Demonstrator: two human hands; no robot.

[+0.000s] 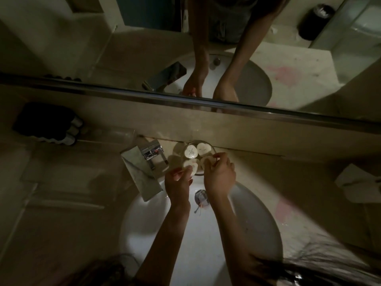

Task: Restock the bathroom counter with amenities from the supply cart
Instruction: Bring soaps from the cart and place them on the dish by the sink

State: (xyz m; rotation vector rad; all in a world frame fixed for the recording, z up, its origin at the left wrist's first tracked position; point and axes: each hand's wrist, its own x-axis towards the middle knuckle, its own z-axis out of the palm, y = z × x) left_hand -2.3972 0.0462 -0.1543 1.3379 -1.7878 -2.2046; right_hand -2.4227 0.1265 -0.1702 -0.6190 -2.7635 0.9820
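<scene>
Setting round packets [190, 152] into the glass dish [213, 150] on the bench [268, 174].
Our left hand [178, 179] and right hand [219, 174] each pinch one; we should lay them flat, labels up, without overlap.

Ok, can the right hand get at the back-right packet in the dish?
Probably yes. The right hand is at the near side of the dish, and the back-right packet lies uncovered just beyond it, nothing between. It is pinching a front packet, though.
</scene>
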